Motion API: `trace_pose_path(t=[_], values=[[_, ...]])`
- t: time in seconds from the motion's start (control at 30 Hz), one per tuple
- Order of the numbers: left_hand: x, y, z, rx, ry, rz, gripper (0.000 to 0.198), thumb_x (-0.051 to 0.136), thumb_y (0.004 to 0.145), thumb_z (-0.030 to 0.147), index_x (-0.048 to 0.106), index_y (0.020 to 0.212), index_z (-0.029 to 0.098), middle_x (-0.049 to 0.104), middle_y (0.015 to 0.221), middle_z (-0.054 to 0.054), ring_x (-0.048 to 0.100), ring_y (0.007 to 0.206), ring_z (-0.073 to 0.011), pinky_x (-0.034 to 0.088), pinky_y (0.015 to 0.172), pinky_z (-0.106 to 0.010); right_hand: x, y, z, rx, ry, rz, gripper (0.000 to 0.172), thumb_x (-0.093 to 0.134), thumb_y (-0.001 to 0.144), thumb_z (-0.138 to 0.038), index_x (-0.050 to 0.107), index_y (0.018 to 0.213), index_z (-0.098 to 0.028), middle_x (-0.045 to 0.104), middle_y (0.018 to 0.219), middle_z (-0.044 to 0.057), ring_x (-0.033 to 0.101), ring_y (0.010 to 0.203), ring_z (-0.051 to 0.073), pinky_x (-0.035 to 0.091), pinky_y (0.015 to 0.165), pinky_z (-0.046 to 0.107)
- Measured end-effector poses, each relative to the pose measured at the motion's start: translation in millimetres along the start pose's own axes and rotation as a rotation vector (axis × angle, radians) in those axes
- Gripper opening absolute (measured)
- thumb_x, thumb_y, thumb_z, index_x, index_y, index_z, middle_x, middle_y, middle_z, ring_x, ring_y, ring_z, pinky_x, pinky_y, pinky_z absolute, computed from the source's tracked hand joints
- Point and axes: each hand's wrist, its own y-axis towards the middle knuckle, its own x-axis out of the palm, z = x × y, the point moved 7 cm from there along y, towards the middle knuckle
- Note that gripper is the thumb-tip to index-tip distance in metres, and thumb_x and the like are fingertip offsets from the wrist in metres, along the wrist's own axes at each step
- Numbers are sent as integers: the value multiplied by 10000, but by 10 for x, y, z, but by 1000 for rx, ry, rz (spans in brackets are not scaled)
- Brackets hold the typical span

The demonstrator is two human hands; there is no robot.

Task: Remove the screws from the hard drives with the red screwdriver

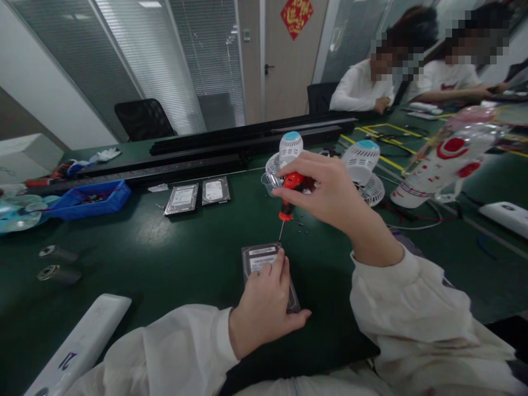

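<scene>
A hard drive (293, 294) with white labels lies on the green table, partly covered by my left hand (266, 297). That hand rests on the drive with its fingers forward and the thumb out past the right edge. My right hand (325, 190) is closed around the handle of a red and black screwdriver (286, 212). The screwdriver's tip points down at the far right corner of the drive, close to my left fingertips. Several small screws (302, 224) lie on the table just beyond and right of the drive.
Two more drives (181, 199) (215, 191) lie farther back. A blue tray (88, 201), metal cylinders (60, 274) and a white device (84, 341) are at left. White fans (363, 162), a bottle (433, 165) and cables are at right. Two people sit across the table.
</scene>
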Motion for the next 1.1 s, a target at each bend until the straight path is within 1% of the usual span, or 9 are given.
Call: trace_pose_path(t=[0.07, 0.2, 0.37, 0.47, 0.53, 0.67, 0.83, 0.93, 1.1], values=[[1, -1, 2, 6, 5, 5, 1007, 553, 876, 757, 452, 1531, -1, 381, 1624, -268, 612, 1204, -362, 576, 888, -425, 4, -8, 4, -30, 47, 21, 269, 689, 886, -278, 750, 1112, -145, 761, 979, 77, 670, 870, 194, 522, 831, 357], [-6, -3, 4, 7, 22, 17, 1018, 550, 871, 767, 455, 1530, -3, 390, 1618, -270, 620, 1199, -361, 577, 873, -413, 54, -27, 10, -38, 243, -57, 506, 515, 883, -112, 639, 1367, -195, 756, 1235, 62, 669, 1150, 210, 498, 1043, 422], [-7, -5, 3, 6, 16, 33, 1014, 555, 869, 764, 457, 1525, -3, 410, 1607, -267, 623, 1172, -350, 575, 870, -423, 133, -22, 43, 24, 84, -7, 344, 726, 865, -372, 669, 1126, -156, 736, 1030, 65, 658, 906, 201, 512, 824, 362], [-3, -7, 1, 3, 14, 35, 1014, 549, 870, 767, 450, 1532, 6, 402, 1612, -268, 624, 1168, -351, 574, 861, -420, 188, -22, 68, 34, 49, -9, 275, 714, 866, -307, 602, 1069, -160, 662, 931, 25, 584, 772, 146, 465, 719, 299], [-1, -11, 2, 2, 13, 36, 1016, 553, 870, 765, 446, 1534, 3, 395, 1615, -270, 621, 1177, -354, 574, 860, -422, 209, -27, 73, 17, 120, -61, 261, 617, 892, -215, 561, 1141, -159, 644, 1015, 45, 591, 838, 152, 481, 773, 311], [-7, -15, 5, 4, 9, 41, 1018, 563, 871, 757, 440, 1535, -6, 386, 1620, -272, 614, 1191, -359, 572, 879, -431, 205, -45, 37, -41, 186, -196, 441, 519, 914, -185, 504, 1354, -161, 590, 1254, 114, 587, 1108, 222, 484, 980, 432], [-7, -5, 3, 8, -6, 36, 1024, 587, 857, 753, 452, 1524, -13, 407, 1603, -280, 623, 1183, -360, 573, 874, -421, 86, -26, 62, 6, -36, -68, 511, 734, 869, -487, 693, 1272, -175, 639, 1043, 91, 627, 926, 234, 522, 833, 411], [-5, -2, 1, 5, 2, 39, 1019, 581, 858, 751, 450, 1530, -4, 410, 1604, -273, 623, 1183, -359, 572, 884, -423, 41, -28, 35, -33, -61, -25, 556, 766, 859, -420, 670, 1340, -157, 717, 1055, 96, 671, 924, 234, 535, 846, 411], [-8, -4, 1, 1, 10, 29, 1016, 576, 862, 748, 448, 1533, -4, 396, 1615, -269, 620, 1195, -354, 573, 899, -425, 17, -50, 97, 18, -23, -58, 632, 730, 877, -362, 570, 1459, -172, 728, 1274, 116, 679, 1106, 281, 532, 977, 493]])
